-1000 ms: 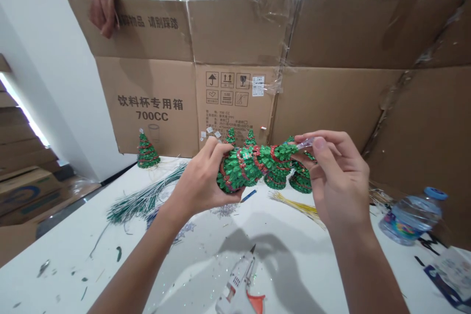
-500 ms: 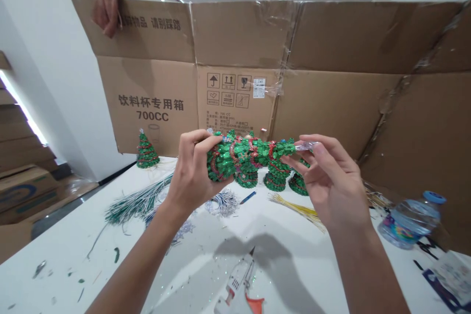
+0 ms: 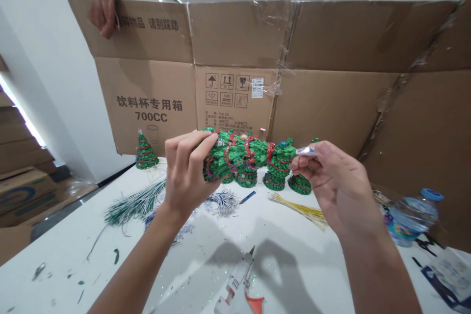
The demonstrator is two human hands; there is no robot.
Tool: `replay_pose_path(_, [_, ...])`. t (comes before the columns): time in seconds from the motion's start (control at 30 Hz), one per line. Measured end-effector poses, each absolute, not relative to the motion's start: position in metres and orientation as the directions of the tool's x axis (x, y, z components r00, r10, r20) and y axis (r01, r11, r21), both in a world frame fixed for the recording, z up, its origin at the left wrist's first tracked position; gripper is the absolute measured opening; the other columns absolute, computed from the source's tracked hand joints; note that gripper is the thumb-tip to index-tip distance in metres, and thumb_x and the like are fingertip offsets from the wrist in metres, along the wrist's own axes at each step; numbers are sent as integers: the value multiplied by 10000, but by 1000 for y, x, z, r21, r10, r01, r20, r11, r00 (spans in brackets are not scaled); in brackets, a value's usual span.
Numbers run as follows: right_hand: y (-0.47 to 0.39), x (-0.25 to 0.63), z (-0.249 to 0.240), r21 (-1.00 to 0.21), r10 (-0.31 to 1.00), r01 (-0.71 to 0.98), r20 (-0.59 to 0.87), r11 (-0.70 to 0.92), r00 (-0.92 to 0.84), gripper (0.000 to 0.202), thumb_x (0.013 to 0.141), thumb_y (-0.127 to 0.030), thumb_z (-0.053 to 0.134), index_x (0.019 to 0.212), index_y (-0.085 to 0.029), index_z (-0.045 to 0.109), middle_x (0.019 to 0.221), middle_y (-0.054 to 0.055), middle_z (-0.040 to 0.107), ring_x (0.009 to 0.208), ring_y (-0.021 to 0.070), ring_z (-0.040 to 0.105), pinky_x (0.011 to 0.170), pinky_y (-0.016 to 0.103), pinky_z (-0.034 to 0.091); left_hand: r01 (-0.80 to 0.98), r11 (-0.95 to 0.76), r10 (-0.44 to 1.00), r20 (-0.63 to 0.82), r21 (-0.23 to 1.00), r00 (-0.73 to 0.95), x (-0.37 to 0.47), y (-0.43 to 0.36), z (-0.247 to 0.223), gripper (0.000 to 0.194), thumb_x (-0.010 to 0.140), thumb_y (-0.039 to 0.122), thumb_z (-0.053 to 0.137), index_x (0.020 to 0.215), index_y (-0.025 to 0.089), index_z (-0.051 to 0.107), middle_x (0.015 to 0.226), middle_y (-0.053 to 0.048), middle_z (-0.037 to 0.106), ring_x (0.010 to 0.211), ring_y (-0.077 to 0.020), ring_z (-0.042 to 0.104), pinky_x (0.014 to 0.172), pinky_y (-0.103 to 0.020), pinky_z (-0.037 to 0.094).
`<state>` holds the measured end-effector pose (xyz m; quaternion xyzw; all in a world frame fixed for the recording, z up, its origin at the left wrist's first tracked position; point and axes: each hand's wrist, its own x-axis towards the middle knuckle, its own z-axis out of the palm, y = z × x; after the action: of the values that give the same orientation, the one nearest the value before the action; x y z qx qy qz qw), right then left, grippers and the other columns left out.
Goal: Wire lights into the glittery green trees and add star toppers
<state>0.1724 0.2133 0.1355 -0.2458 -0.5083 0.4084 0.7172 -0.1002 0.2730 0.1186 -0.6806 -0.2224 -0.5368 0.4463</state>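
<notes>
A green tinsel tree (image 3: 245, 153) with red garland is held sideways above the table, its base to the left. My left hand (image 3: 189, 169) is wrapped round the base end. At the right end, my right hand (image 3: 333, 176) pinches a shiny, pale silvery piece (image 3: 307, 151) at the tree's tip. Behind the held tree, several small green trees (image 3: 274, 180) stand on the table, partly hidden by it. Another small tree (image 3: 146, 151) with a clear top stands apart at the left.
On the white table (image 3: 206, 274) lie a glue gun (image 3: 237, 282), green-white strands (image 3: 134, 203), yellow strands (image 3: 298, 207) and a blue pen (image 3: 248, 197). A water bottle (image 3: 412, 216) stands right. Behind rises a cardboard sheet (image 3: 235, 34), gripped at its top left by another person's hand (image 3: 104, 14).
My left hand and the tree have shifted slightly left. My right hand has moved a little right, its fingers now drawn closer together round the silvery piece.
</notes>
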Motion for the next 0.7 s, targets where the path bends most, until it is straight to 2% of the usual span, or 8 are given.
replay_pose_path(0.13, [210, 180, 138, -811, 862, -300, 495, 503, 106, 244, 862, -472, 989, 831, -249, 895, 754, 9, 797, 717, 120, 762, 744, 175, 664, 771, -511, -177, 925, -379, 337, -100, 274, 118, 839, 761, 223, 973, 1507, 145, 596, 1272, -179, 724, 1186, -364, 693, 1072, -556, 627])
replay_pose_path(0.23, [207, 187, 140, -831, 867, -251, 488, 496, 101, 238, 845, -476, 1002, 848, -260, 901, 777, 3, 819, 737, 116, 784, 780, 158, 662, 752, -545, -174, 927, -372, 332, -98, 273, 118, 842, 773, 167, 948, 1534, 168, 587, 1272, -169, 706, 1295, -409, 676, 1194, -680, 574])
replay_pose_path(0.3, [205, 192, 141, -849, 874, -208, 478, 485, 87, 240, 859, -489, 990, 861, -265, 902, 791, 1, 824, 753, 115, 790, 783, 148, 654, 726, -580, -171, 926, -371, 337, -97, 273, 118, 859, 781, 133, 938, 1557, 166, 572, 1287, -177, 693, 1377, -442, 663, 1208, -711, 565])
replay_pose_path(0.43, [203, 198, 142, -869, 873, -93, 479, 486, 87, 252, 864, -498, 980, 869, -259, 900, 802, 12, 825, 769, 129, 781, 765, 162, 654, 679, -622, -175, 915, -390, 365, -98, 273, 116, 916, 802, 189, 970, 1608, 165, 535, 1301, -187, 685, 1360, -424, 705, 1089, -600, 668])
replay_pose_path(0.5, [202, 200, 142, -869, 868, -45, 486, 492, 99, 259, 861, -498, 980, 858, -252, 900, 790, 21, 821, 762, 134, 771, 743, 167, 653, 679, -622, -177, 915, -389, 362, -98, 273, 114, 926, 819, 210, 965, 1630, 201, 519, 1310, -174, 690, 1347, -410, 717, 1081, -594, 672])
replay_pose_path(0.6, [199, 200, 143, -870, 867, -28, 488, 493, 102, 257, 857, -495, 978, 836, -253, 897, 761, 25, 805, 741, 136, 757, 702, 167, 644, 687, -620, -184, 921, -380, 343, -99, 275, 111, 916, 847, 146, 909, 1656, 254, 493, 1337, -158, 698, 1370, -401, 709, 1085, -598, 668])
replay_pose_path(0.7, [196, 200, 144, -868, 863, -3, 492, 496, 116, 262, 857, -498, 970, 813, -253, 891, 734, 31, 783, 710, 140, 734, 653, 177, 634, 682, -622, -194, 919, -385, 342, -98, 276, 109, 929, 834, 76, 872, 1662, 258, 490, 1348, -158, 701, 1378, -394, 706, 1095, -592, 662])
